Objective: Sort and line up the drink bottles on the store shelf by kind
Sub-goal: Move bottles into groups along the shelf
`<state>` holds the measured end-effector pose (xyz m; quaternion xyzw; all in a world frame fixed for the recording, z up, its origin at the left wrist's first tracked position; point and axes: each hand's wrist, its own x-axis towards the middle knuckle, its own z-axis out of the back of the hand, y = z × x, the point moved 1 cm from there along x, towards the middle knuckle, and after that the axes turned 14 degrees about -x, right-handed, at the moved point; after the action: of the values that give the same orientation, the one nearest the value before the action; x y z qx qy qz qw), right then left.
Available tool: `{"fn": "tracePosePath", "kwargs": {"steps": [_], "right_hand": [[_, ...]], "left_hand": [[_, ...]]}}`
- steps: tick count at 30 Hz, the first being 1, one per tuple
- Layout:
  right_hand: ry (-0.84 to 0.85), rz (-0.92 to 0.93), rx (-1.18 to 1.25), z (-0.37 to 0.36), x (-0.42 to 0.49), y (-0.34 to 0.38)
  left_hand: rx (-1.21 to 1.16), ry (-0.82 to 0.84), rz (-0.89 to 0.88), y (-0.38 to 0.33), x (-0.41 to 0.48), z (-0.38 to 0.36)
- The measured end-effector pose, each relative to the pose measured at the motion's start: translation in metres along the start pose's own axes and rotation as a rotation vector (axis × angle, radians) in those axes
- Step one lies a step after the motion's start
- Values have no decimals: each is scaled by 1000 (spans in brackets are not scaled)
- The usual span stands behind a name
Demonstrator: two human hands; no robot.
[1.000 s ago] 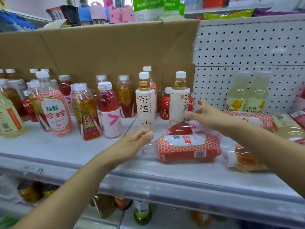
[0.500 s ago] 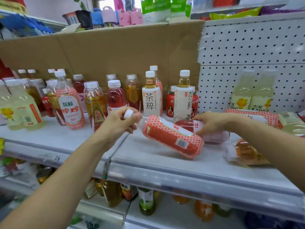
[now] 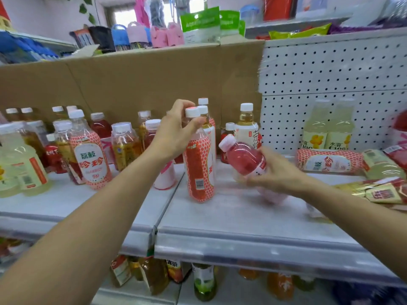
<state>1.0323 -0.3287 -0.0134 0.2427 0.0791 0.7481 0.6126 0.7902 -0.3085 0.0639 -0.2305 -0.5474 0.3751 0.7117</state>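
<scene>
**Fingers wrapped on both bottles**

Left hand (image 3: 174,137) fingers pinch the neck of the red-dotted bottle (image 3: 199,170), which is upright at the middle of the shelf (image 3: 220,219). Just right, the right hand (image 3: 277,175) grips a tilted pink drink bottle (image 3: 244,158), cap pointing far-left.

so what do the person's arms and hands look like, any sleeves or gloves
Both forearms are bare as far as the frame shows; no sleeve is in view. The left hand and the right hand wear no gloves, and no ring, watch or bracelet shows on either. The right hand is slightly blurred.
</scene>
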Motion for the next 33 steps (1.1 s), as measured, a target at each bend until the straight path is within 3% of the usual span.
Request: {"fn": "tracePosePath", "kwargs": {"steps": [4, 12, 15, 17, 19, 21, 23, 25, 29, 31, 33], "right_hand": [[-83, 0, 300, -12, 1, 18], [-93, -90, 403, -34, 1, 27], [-25, -98, 315, -29, -14, 26], [30, -94, 192, -24, -30, 19], [84, -54, -47, -11, -48, 7], [161, -6, -290, 11, -63, -12], [240, 17, -468, 36, -76, -35], [324, -17, -559, 60, -83, -60], [381, -65, -720, 93, -92, -109], [320, -12, -797, 100, -94, -127], [265, 78, -822, 102, -95, -138]], "left_hand": [[-2, 33, 10, 5, 4, -9], [-73, 19, -28, 13, -7, -13], [-146, 30, 45, 18, -15, -20], [-83, -56, 28, 22, -28, -26], [77, -229, -135, 18, -50, -35], [174, -272, -372, 6, -70, -52], [162, -97, -501, -4, -82, -81], [109, 160, -449, -12, -89, -113], [80, 597, 20, -19, -96, -176], [72, 693, 237, -18, -96, -200], [60, 683, 306, -18, -95, -217]]}}
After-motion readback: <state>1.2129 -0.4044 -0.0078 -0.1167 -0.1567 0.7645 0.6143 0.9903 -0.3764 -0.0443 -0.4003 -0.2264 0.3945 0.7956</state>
